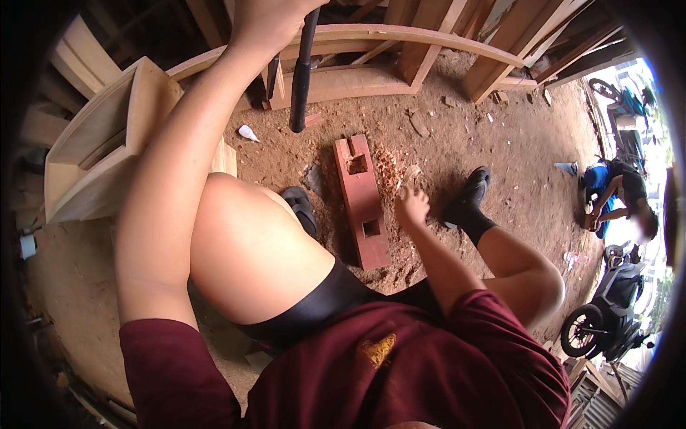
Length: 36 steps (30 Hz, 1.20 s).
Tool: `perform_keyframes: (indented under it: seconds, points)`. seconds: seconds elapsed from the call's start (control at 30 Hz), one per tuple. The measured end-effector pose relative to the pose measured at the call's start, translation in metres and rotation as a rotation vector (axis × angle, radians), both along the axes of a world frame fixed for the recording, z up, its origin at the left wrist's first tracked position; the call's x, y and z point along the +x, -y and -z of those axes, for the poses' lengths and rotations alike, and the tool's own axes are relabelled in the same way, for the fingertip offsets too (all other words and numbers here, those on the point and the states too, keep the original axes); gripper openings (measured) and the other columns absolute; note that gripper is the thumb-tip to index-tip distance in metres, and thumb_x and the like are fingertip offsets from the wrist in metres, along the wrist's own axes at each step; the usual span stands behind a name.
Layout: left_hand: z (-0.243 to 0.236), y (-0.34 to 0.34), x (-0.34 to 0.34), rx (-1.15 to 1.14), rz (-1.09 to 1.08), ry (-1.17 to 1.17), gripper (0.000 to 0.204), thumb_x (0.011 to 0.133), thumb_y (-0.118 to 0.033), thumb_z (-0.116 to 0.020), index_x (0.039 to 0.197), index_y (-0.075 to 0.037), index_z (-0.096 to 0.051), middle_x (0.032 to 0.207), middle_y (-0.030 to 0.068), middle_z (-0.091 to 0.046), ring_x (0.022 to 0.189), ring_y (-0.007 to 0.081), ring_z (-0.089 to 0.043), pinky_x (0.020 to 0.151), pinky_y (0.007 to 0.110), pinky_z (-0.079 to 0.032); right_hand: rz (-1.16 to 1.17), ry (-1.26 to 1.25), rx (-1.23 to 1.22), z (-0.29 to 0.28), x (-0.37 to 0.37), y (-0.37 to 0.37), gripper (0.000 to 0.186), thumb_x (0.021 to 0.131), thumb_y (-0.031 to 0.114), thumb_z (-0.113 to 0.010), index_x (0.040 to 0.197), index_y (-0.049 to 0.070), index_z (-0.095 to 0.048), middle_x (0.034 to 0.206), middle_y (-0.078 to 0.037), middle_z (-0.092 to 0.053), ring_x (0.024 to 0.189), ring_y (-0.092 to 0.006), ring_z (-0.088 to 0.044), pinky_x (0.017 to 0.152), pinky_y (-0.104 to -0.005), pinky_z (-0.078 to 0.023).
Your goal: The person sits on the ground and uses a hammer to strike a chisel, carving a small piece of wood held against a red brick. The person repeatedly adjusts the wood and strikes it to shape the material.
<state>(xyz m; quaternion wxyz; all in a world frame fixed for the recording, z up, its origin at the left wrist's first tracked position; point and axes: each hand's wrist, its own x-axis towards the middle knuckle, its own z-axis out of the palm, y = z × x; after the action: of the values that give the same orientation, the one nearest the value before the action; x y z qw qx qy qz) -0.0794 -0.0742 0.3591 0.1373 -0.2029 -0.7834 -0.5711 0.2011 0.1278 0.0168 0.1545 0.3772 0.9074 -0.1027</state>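
A reddish wooden block [361,204] lies on the dirt between my legs, with a square hole cut near each end. The far end also has a notch. My left hand [268,25] is raised at the top, closed round a thick black rod [305,71] that points down above the ground beyond the block. Only the rod's lower length shows; its upper end is out of view. Just right of the block, my right hand [412,207] hovers low by a heap of wood shavings [388,171], its fingers loosely bent and apart, with nothing visible in them.
A curved wooden frame [371,84] stands beyond the block. To the left is a pale wooden piece [107,143]. A small white bottle [248,133] lies on the ground. At right, another person [625,193] crouches near parked motorcycles [607,314].
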Motion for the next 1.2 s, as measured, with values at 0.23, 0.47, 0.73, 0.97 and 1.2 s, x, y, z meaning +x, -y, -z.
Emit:
perform_keyframes:
  seconds: [0.23,0.47,0.73,0.97,1.2]
  points:
    - [-0.001,-0.036,0.001,0.117,0.283,-0.107,0.019,0.078,-0.011,-0.078,0.095,-0.004,-0.073,0.087,0.0040,-0.072,0.082,0.0126,-0.067,0.076,0.029,-0.052,-0.319,-0.179,-0.149,0.046,-0.001,0.074,0.104,0.074,0.049,-0.077,0.155,0.016,-0.021,0.159,-0.024,-0.012,0.140,-0.0451,-0.026,0.112,-0.0555,-0.028]
    - [-0.010,-0.047,0.018,0.040,0.392,-0.083,0.017,0.079,-0.016,-0.077,0.092,-0.005,-0.073,0.081,0.0054,-0.072,0.078,0.0147,-0.068,0.074,0.030,-0.052,-0.268,-0.346,-0.309,0.072,-0.003,0.045,0.091,0.079,0.036,-0.067,0.156,0.015,-0.022,0.156,-0.033,-0.020,0.145,-0.0474,-0.021,0.117,-0.0532,-0.022]
    - [-0.002,-0.042,0.013,0.115,0.360,-0.201,0.017,0.079,-0.018,-0.077,0.090,-0.005,-0.073,0.078,0.0050,-0.071,0.077,0.0151,-0.068,0.074,0.031,-0.052,0.293,-0.673,-0.663,0.079,0.019,-0.062,0.051,0.098,0.028,-0.048,0.141,0.001,-0.049,0.127,-0.021,-0.062,0.113,-0.0290,-0.062,0.095,-0.0364,-0.048]
    - [-0.004,-0.030,0.005,-0.030,0.201,-0.056,0.025,0.077,-0.024,-0.080,0.085,-0.002,-0.072,0.073,0.0061,-0.070,0.073,0.0153,-0.067,0.067,0.032,-0.052,0.113,-0.398,-0.182,0.070,0.013,-0.068,0.064,0.094,0.058,-0.054,0.116,0.000,-0.063,0.105,-0.028,-0.067,0.105,-0.0450,-0.063,0.091,-0.0465,-0.050]
    - [-0.005,-0.031,0.005,-0.028,0.210,-0.104,0.025,0.077,-0.024,-0.080,0.086,-0.002,-0.071,0.076,0.0069,-0.071,0.073,0.0167,-0.067,0.069,0.033,-0.052,0.224,-0.325,-0.241,0.028,0.004,-0.028,0.062,0.093,0.059,-0.053,0.104,0.000,-0.063,0.097,-0.027,-0.068,0.096,-0.0445,-0.065,0.085,-0.0505,-0.050]
